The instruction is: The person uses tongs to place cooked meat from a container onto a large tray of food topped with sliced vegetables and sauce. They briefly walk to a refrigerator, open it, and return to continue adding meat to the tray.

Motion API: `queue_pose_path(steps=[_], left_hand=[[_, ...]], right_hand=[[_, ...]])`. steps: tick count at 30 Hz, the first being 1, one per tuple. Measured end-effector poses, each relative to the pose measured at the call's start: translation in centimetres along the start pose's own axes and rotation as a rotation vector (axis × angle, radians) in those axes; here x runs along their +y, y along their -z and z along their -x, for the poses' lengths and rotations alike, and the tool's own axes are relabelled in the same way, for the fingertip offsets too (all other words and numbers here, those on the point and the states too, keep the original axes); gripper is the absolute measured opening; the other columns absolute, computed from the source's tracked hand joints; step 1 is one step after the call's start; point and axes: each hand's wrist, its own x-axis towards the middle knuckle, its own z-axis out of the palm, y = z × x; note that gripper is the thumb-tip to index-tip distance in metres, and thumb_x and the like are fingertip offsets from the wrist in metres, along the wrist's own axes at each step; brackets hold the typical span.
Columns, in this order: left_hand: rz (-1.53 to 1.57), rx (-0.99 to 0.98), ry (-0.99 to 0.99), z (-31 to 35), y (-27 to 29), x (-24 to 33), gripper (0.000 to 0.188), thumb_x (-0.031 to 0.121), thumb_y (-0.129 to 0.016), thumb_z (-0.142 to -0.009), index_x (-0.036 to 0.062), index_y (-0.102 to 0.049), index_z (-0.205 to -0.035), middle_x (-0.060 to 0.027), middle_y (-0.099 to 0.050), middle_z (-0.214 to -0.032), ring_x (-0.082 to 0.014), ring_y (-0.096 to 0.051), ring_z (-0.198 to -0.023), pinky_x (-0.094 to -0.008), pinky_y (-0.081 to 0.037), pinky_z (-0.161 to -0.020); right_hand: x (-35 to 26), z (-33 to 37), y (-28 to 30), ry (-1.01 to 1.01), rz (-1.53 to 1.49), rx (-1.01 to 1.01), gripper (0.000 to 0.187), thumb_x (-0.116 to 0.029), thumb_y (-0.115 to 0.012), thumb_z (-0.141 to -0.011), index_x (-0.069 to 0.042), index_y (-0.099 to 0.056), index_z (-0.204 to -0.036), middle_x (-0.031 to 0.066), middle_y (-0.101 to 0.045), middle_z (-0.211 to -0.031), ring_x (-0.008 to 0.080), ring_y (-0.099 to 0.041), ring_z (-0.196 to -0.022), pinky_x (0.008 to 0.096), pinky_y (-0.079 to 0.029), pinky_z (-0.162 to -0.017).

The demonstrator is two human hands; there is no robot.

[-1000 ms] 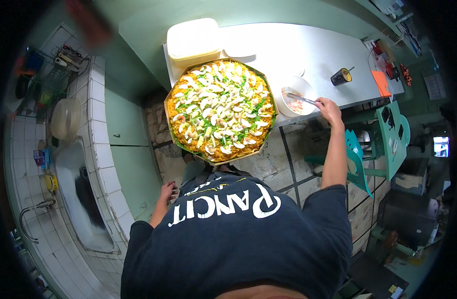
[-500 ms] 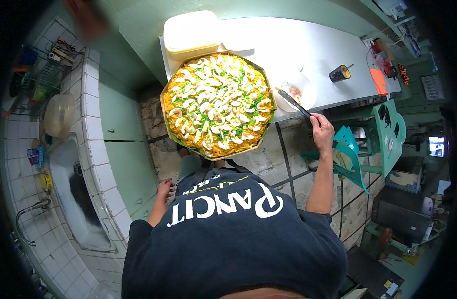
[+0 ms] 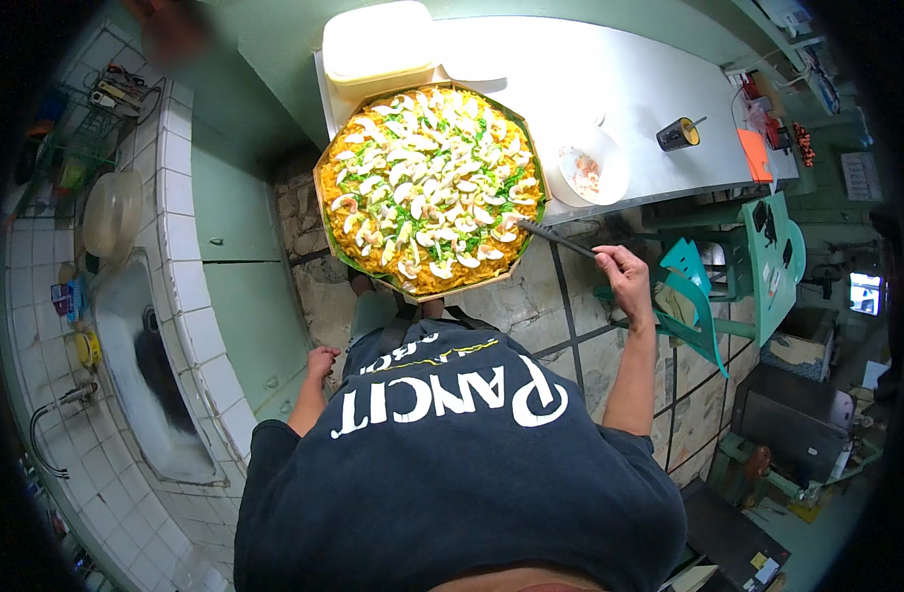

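Steel table [image 3: 659,109]: noodle tray [image 3: 430,187], bowl [image 3: 592,170].

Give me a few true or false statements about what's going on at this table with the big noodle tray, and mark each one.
1. The right hand holds dark tongs at the noodle tray. True.
2. The left hand rests on the tray. False: it hangs by the person's side, holding nothing.
3. The white bowl sits on the table right of the tray. True.
4. The cream lidded container is on the floor. False: it is on the table behind the tray.
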Motion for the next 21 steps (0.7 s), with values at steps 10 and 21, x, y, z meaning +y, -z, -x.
queue_pose_path(steps=[10, 21], left_hand=[[0.402, 0.147, 0.047, 0.7, -1.2, 6.6, 0.024, 0.009, -0.039, -0.085, 0.0071, -0.062, -0.08, -0.0066, -0.061, -0.068, -0.0179, -0.061, -0.061, -0.0324, -0.044, -0.052], [0.327, 0.082, 0.096, 2.1, -0.6, -0.4, 0.026, 0.033, -0.057, -0.09, 0.0093, -0.067, -0.091, -0.001, -0.064, -0.075, -0.0145, -0.063, -0.068, -0.0312, -0.045, -0.059]], right_hand=[[-2.4, -3.2, -6.2, 0.201, 0.177, 0.239, 0.018, -0.019, -0.06, -0.09, -0.004, -0.07, -0.095, 0.0125, -0.067, -0.083, 0.0262, -0.065, -0.076, 0.0335, -0.049, -0.07], [-4.1, -7.7, -8.2, 0.181, 0.191, 0.163, 0.024, -0.026, -0.059, -0.091, -0.004, -0.069, -0.094, 0.0147, -0.067, -0.089, 0.0314, -0.065, -0.081, 0.0376, -0.049, -0.072]])
